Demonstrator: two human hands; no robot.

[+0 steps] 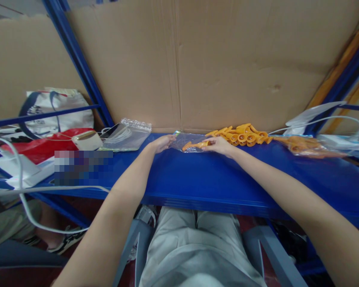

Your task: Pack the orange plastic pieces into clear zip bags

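Note:
A small clear plastic bag (189, 140) lies on the blue shelf surface (197, 175), close to the cardboard wall. My left hand (163, 142) grips the bag's left edge with closed fingers. My right hand (218, 145) pinches an orange plastic part (194, 145) that sits at the bag's mouth, partly inside the film. A loose pile of several similar orange parts (242, 135) lies just right of my right hand.
A stack of empty clear zip bags (128, 133) lies at the left, beside a white device and cables (86, 139). Filled bags of orange parts (305, 144) lie at the right. A red and white bag (48, 119) sits far left. Cardboard (221, 63) backs the shelf.

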